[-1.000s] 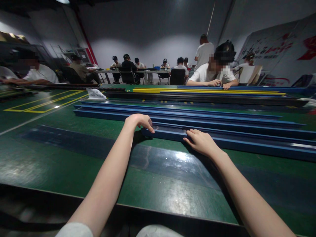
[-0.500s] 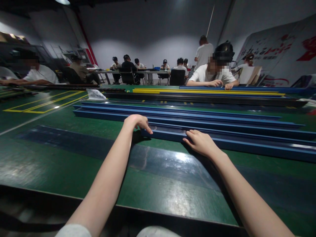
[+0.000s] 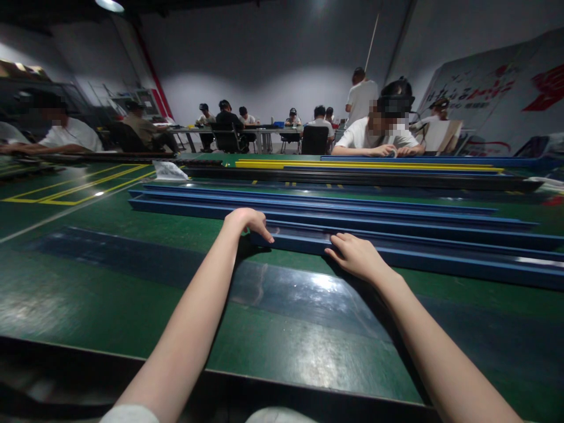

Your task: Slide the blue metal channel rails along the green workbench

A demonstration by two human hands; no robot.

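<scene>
A long blue channel rail [image 3: 440,257] lies across the green table [image 3: 110,294] in front of me, its left end near my hands. My left hand [image 3: 247,221] curls over that left end, fingers bent down onto the rail's tip. My right hand [image 3: 355,255] rests on the rail's near edge a little to the right, fingers pressed along it with the thumb toward me. Both forearms reach forward from the bottom of the view.
Several more blue rails [image 3: 308,202] lie parallel behind the near one, then black [image 3: 352,176] and yellow [image 3: 365,165] rails. A seated person [image 3: 379,136] works at the far side. Other people sit at the left [image 3: 66,132] and at back tables [image 3: 264,132].
Both hands stay on the near blue rail with almost no shift. The view has tilted slightly, and the seated person across has brought both hands closer together.
</scene>
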